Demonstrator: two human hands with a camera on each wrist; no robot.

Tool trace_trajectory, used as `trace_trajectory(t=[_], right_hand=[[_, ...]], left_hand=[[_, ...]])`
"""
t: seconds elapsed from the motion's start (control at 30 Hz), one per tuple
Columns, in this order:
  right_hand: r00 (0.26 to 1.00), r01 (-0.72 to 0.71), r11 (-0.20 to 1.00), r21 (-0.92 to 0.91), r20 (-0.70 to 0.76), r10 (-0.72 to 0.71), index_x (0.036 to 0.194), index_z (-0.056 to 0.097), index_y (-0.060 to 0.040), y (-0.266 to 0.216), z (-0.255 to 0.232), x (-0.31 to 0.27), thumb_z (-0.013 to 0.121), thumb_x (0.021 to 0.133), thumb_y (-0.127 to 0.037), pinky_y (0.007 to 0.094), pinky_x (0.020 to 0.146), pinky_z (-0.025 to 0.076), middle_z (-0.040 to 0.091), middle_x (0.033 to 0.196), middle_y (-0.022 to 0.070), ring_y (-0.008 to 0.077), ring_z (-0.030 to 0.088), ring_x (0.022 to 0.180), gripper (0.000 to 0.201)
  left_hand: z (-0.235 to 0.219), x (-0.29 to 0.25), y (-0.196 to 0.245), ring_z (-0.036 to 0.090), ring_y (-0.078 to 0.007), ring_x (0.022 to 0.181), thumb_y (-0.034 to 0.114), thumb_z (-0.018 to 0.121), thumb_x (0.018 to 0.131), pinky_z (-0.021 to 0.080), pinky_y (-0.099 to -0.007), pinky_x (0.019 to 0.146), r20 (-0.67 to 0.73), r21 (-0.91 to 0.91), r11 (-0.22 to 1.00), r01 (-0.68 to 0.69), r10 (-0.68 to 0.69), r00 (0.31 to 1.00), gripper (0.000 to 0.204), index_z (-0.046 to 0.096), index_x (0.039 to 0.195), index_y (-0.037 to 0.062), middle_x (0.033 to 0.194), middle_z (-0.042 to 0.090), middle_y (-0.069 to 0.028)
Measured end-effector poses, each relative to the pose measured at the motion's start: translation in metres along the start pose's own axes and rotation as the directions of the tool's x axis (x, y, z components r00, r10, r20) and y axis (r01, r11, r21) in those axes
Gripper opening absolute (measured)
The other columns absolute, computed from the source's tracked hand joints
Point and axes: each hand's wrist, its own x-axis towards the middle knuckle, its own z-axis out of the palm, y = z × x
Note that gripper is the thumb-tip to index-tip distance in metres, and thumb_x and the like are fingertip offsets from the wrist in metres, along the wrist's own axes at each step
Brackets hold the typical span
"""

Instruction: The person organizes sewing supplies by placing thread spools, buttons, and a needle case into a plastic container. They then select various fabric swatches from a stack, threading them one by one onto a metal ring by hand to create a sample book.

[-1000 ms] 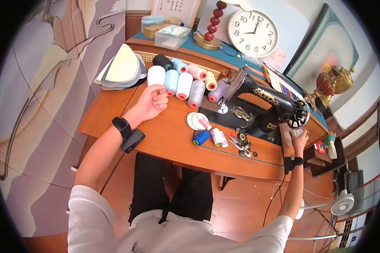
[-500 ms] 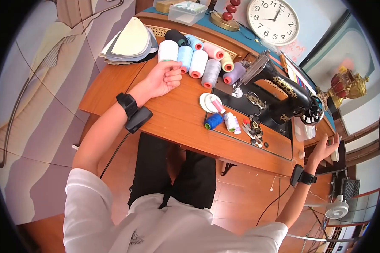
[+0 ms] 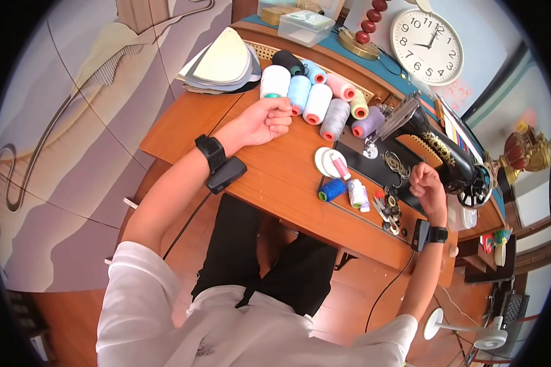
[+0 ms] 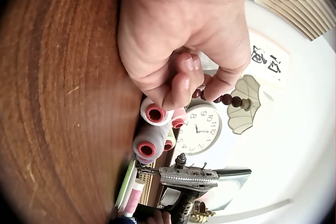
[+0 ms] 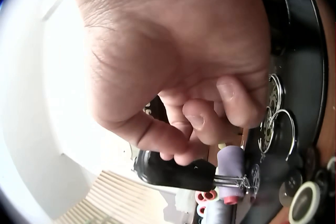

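Left hand (image 3: 262, 123) and right hand (image 3: 430, 189) curl apart inside table edge (image 3: 288, 218).

Left hand (image 3: 261, 123) – fingers loosely curled | right hand (image 3: 429, 188) – raised, fingers bent

On the orange-brown wooden table (image 3: 275, 177) lie a stack of cream and grey curved flat pieces (image 3: 221, 58), large cones of white, blue, black, pink, yellow, grey and purple thread (image 3: 316, 104), a small blue thread spool (image 3: 331, 190) and dark round buttons (image 3: 394, 211), near a black, gold-patterned metal sewing machine (image 3: 444, 150).
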Motion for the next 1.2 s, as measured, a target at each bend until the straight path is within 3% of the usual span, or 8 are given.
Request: trace_trajectory(t=[0.4, 0.67, 0.7, 0.8, 0.83, 0.93, 1.1, 1.2], right_hand=[[0.996, 0.002, 0.972, 0.235, -0.084, 0.019, 0.08, 0.041, -0.009, 0.024, -0.02, -0.011, 0.052, 0.078, -0.002, 0.0211, 0.05, 0.029, 0.041, 0.076, -0.0003, 0.0067, 0.033, 0.061, 0.014], [0.999, 0.011, 0.951, 0.309, -0.034, -0.001, 0.083, 0.047, -0.0073, 0.027, -0.03, -0.008, 0.051, 0.078, 0.001, 0.0217, 0.05, 0.029, 0.046, 0.077, 0.0005, 0.0069, 0.033, 0.06, 0.01], [0.998, 0.016, 0.952, 0.305, -0.056, 0.001, 0.083, 0.047, -0.0069, 0.026, -0.031, -0.008, 0.05, 0.079, 0.002, 0.0219, 0.05, 0.029, 0.047, 0.077, 0.0007, 0.0071, 0.033, 0.06, 0.01], [0.999, -0.006, 0.947, 0.32, -0.038, 0.019, 0.083, 0.048, -0.0062, 0.028, -0.033, -0.007, 0.049, 0.08, 0.002, 0.0224, 0.052, 0.03, 0.047, 0.077, 0.001, 0.008, 0.034, 0.061, 0.009], [0.999, -0.007, 0.953, 0.303, -0.032, 0.017, 0.084, 0.049, -0.006, 0.028, -0.033, -0.006, 0.05, 0.081, 0.002, 0.0222, 0.053, 0.032, 0.048, 0.077, 0.0012, 0.008, 0.036, 0.062, 0.009], [1.0, -0.004, 0.967, 0.256, -0.012, 0.008, 0.086, 0.05, -0.0063, 0.027, -0.028, -0.005, 0.052, 0.081, 0.002, 0.0219, 0.054, 0.034, 0.05, 0.079, 0.0012, 0.0079, 0.04, 0.064, 0.01], [1.0, -0.03, 0.97, 0.243, 0.002, 0.031, 0.089, 0.054, -0.0068, 0.028, -0.034, -0.009, 0.055, 0.087, 0.002, 0.023, 0.056, 0.038, 0.054, 0.081, 0.0016, 0.0081, 0.046, 0.067, 0.009], [0.999, -0.019, 0.966, 0.256, 0.032, 0.011, 0.09, 0.054, -0.0056, 0.029, -0.037, -0.007, 0.054, 0.088, 0.003, 0.0234, 0.057, 0.038, 0.054, 0.081, 0.0019, 0.0084, 0.043, 0.064, 0.009]], left_hand=[[0.003, 0.001, 0.0, 0.031, -0.005, 0.052, 0.005, 0.057, 0.095, 0.03, -0.0215, 0.05, -0.009, 0.042, 0.999, 0.033, -0.032, 0.999, 0.026, 0.042, 0.075, 0.0134, 0.061, 0.033, 0.0075], [0.042, 0.005, 0.025, 0.031, -0.0046, 0.052, 0.012, 0.059, 0.097, 0.029, -0.0216, 0.048, -0.166, 0.277, 0.951, -0.137, 0.188, 0.968, 0.024, 0.044, 0.078, 0.0156, 0.062, 0.032, 0.0077], [0.057, 0.014, 0.039, 0.032, -0.0033, 0.053, 0.015, 0.061, 0.097, 0.029, -0.0206, 0.048, -0.198, 0.474, 0.863, -0.177, 0.3, 0.933, 0.025, 0.045, 0.077, 0.0164, 0.063, 0.032, 0.0083], [0.062, 0.048, 0.102, 0.054, -0.008, 0.063, 0.025, 0.07, 0.09, 0.044, -0.0247, 0.056, -0.032, 0.999, 0.011, 0.03, 0.506, 0.862, 0.021, 0.058, 0.085, 0.0089, 0.075, 0.057, 0.0017], [0.053, 0.055, 0.112, 0.054, -0.008, 0.063, 0.025, 0.07, 0.09, 0.044, -0.0247, 0.056, -0.033, 0.999, 0.003, 0.036, 0.511, 0.859, 0.021, 0.058, 0.085, 0.0089, 0.075, 0.057, 0.0017], [0.012, 0.089, 0.142, 0.068, -0.0277, 0.095, 0.046, 0.078, 0.079, 0.054, -0.037, 0.085, 0.031, 0.718, -0.633, 0.288, 0.442, 0.896, 0.055, 0.066, 0.111, 0.0024, 0.103, 0.069, -0.0164], [-0.004, 0.129, 0.127, 0.059, -0.0405, 0.124, 0.058, 0.072, 0.079, 0.041, -0.0438, 0.111, -0.088, 0.642, -0.635, 0.429, 0.496, 0.864, 0.08, 0.057, 0.142, 0.0107, 0.134, 0.06, -0.0268], [0.009, 0.139, 0.116, 0.057, -0.0393, 0.126, 0.061, 0.07, 0.078, 0.044, -0.0423, 0.108, -0.289, 0.751, -0.467, 0.467, 0.404, 0.868, 0.074, 0.067, 0.129, 0.0077, 0.133, 0.063, -0.0234]])
